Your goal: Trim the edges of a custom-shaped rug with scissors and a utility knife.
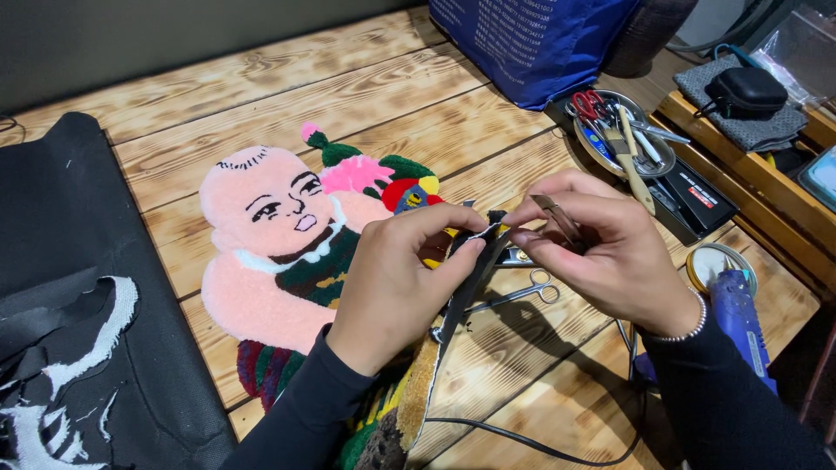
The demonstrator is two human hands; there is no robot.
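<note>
A tufted rug piece (279,252) shaped like a pink figure with a drawn face and green, red and yellow parts lies on the wooden table (261,104). My left hand (396,283) pinches the rug's lifted edge, where a black backing strip (466,292) folds over. My right hand (610,252) meets it from the right, fingers closed on the same strip, and also holds a thin metal tool (557,218) between its fingers. The two hands touch at the fingertips above the rug's right side.
Silver scissors (522,292) lie under my hands. A blue glue gun (740,318) rests at the right beside a round tin lid (705,261). A metal tray of tools (627,130), a blue bag (531,43) and black fabric (78,305) at left surround the work.
</note>
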